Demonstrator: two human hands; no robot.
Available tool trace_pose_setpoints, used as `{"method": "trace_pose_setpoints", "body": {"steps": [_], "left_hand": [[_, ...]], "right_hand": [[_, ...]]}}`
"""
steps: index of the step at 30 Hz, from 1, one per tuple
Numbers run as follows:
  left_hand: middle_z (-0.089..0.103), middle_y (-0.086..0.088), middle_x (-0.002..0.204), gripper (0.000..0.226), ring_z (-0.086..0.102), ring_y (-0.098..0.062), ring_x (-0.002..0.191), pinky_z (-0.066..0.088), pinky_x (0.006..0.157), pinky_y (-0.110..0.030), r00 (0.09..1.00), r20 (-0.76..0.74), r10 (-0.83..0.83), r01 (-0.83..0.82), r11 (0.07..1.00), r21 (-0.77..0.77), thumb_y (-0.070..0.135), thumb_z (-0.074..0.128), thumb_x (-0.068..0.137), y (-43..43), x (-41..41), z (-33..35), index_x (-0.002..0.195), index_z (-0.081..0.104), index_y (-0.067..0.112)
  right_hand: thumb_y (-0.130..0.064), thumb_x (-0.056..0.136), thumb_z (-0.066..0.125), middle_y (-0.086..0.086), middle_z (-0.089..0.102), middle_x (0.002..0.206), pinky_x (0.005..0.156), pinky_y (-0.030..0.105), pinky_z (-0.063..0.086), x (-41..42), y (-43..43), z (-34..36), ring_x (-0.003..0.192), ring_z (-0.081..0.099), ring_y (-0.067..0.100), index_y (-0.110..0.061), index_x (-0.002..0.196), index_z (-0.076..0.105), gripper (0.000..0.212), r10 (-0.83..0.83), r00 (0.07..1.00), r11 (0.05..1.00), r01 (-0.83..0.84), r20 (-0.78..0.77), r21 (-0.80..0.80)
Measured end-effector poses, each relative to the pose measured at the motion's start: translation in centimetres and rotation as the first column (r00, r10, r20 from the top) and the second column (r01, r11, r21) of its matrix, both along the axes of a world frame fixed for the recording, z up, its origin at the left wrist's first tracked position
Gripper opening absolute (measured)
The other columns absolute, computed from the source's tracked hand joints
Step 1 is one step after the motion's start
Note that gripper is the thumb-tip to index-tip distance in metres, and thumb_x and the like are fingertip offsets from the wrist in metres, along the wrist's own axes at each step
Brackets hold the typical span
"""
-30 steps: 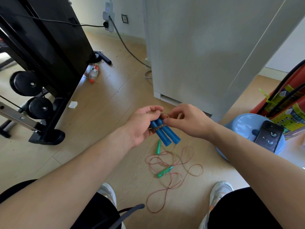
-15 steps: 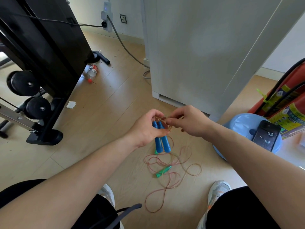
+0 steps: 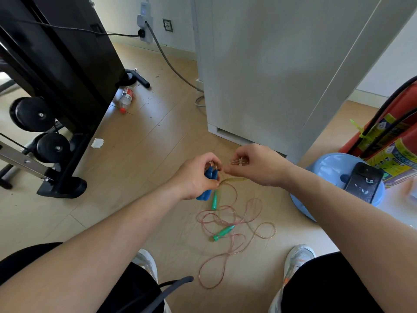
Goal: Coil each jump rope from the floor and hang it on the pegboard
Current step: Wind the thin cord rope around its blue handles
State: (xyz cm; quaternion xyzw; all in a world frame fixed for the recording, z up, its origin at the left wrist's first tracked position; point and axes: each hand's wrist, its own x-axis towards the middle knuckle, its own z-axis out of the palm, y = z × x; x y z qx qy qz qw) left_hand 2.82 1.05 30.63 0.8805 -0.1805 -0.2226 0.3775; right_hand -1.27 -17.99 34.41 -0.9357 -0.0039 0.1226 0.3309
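Observation:
My left hand (image 3: 197, 176) grips the two blue handles (image 3: 208, 185) of a jump rope, held together and pointing down. My right hand (image 3: 257, 164) pinches a bunch of that rope's thin pinkish cord (image 3: 239, 162) just to the right of the handles. Below my hands, a second jump rope lies loose on the wooden floor: two green handles (image 3: 223, 232) and a tangled pink cord (image 3: 225, 251). No pegboard is in view.
A black exercise machine (image 3: 56, 86) stands at the left, a white cabinet (image 3: 282, 64) straight ahead. A light blue basin (image 3: 334, 170) with a phone (image 3: 363, 181) on it and red fire extinguishers (image 3: 388, 129) sit at the right. A plastic bottle (image 3: 126, 96) lies on the floor.
My left hand turned the blue handles from slanting right to pointing down. My right hand pulled slightly right, holding a bunch of cord away from the handles.

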Motion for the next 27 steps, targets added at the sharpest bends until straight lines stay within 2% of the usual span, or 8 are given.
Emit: {"method": "trace_pose_setpoints", "body": {"steps": [5, 7, 11, 16, 19, 21, 24, 27], "left_hand": [[0.070, 0.012, 0.092, 0.030, 0.065, -0.002, 0.085, 0.050, 0.067, -0.015, 0.996, 0.079, -0.035, 0.030, 0.998, 0.063, 0.013, 0.074, 0.083, 0.4, -0.1, 0.0, 0.099, 0.059, 0.034], [0.072, 0.013, 0.094, 0.029, 0.066, 0.000, 0.087, 0.050, 0.065, -0.014, 0.997, 0.065, -0.027, 0.023, 0.998, 0.061, 0.013, 0.072, 0.085, 0.4, 0.0, 0.1, 0.100, 0.059, 0.034], [0.073, 0.014, 0.092, 0.029, 0.068, -0.002, 0.088, 0.054, 0.074, -0.021, 0.997, 0.073, -0.010, 0.006, 0.999, 0.052, 0.011, 0.071, 0.085, 0.7, 0.6, 0.2, 0.097, 0.058, 0.035], [0.072, 0.014, 0.093, 0.033, 0.067, -0.002, 0.089, 0.053, 0.073, -0.018, 0.994, 0.094, -0.064, 0.055, 0.994, 0.090, 0.009, 0.070, 0.086, 1.2, 0.7, 0.7, 0.098, 0.057, 0.037], [0.071, 0.016, 0.095, 0.032, 0.067, -0.008, 0.094, 0.057, 0.087, -0.034, 0.983, 0.158, -0.096, 0.078, 0.990, 0.120, 0.012, 0.070, 0.085, 1.6, 0.6, 1.9, 0.098, 0.056, 0.039], [0.070, 0.015, 0.096, 0.034, 0.065, -0.011, 0.094, 0.057, 0.086, -0.040, 0.970, 0.205, -0.127, 0.094, 0.982, 0.161, 0.018, 0.070, 0.084, 2.1, 0.7, 3.2, 0.095, 0.053, 0.045], [0.070, 0.012, 0.097, 0.034, 0.065, -0.012, 0.091, 0.057, 0.085, -0.041, 0.953, 0.237, -0.191, 0.136, 0.964, 0.230, 0.017, 0.070, 0.084, 3.2, 1.0, 5.2, 0.097, 0.052, 0.043], [0.072, 0.018, 0.093, 0.034, 0.066, -0.004, 0.089, 0.057, 0.087, -0.035, 0.955, 0.216, -0.203, 0.153, 0.962, 0.225, 0.010, 0.069, 0.084, 4.0, 1.3, 6.7, 0.104, 0.059, 0.035]], "right_hand": [[-0.024, 0.084, 0.068, -0.012, 0.058, 0.073, 0.056, 0.020, 0.040, -0.1, 0.2, 0.2, 0.067, 0.053, 0.007, -0.027, 0.086, 0.067, 0.004, 0.067, 0.997, 0.990, -0.062, 0.038, -0.130], [-0.022, 0.083, 0.069, -0.010, 0.061, 0.072, 0.061, 0.025, 0.044, -0.1, 0.2, 0.1, 0.065, 0.054, 0.008, -0.025, 0.088, 0.070, 0.006, 0.013, 0.998, 1.000, -0.011, 0.066, -0.025], [-0.019, 0.084, 0.072, -0.007, 0.052, 0.064, 0.065, 0.033, 0.048, 0.1, -0.3, 0.1, 0.058, 0.051, 0.009, -0.022, 0.096, 0.068, 0.013, -0.019, 1.000, 0.986, 0.015, 0.023, 0.163], [-0.030, 0.086, 0.068, -0.011, 0.052, 0.072, 0.058, 0.021, 0.037, 0.0, -0.5, 1.6, 0.065, 0.050, 0.005, -0.032, 0.103, 0.060, 0.018, 0.029, 0.997, 0.996, -0.023, 0.069, -0.089], [-0.040, 0.084, 0.068, -0.008, 0.058, 0.073, 0.056, 0.023, 0.040, -0.2, -0.5, 3.2, 0.071, 0.055, 0.012, -0.023, 0.083, 0.063, 0.017, 0.071, 0.996, 0.974, -0.057, 0.057, -0.221], [-0.043, 0.082, 0.068, -0.007, 0.061, 0.075, 0.060, 0.028, 0.043, -0.5, -0.6, 4.3, 0.073, 0.056, 0.016, -0.023, 0.078, 0.061, 0.021, 0.143, 0.986, 0.954, -0.116, 0.082, -0.275], [-0.039, 0.082, 0.070, -0.010, 0.060, 0.078, 0.066, 0.027, 0.042, -0.9, -1.2, 5.3, 0.074, 0.056, 0.015, -0.028, 0.086, 0.058, 0.016, 0.257, 0.963, 0.930, -0.225, 0.076, -0.291], [-0.032, 0.082, 0.073, -0.009, 0.056, 0.071, 0.060, 0.018, 0.039, -1.1, -1.7, 5.1, 0.063, 0.051, 0.005, -0.029, 0.093, 0.063, 0.016, 0.243, 0.965, 0.952, -0.218, 0.099, -0.215]]}}
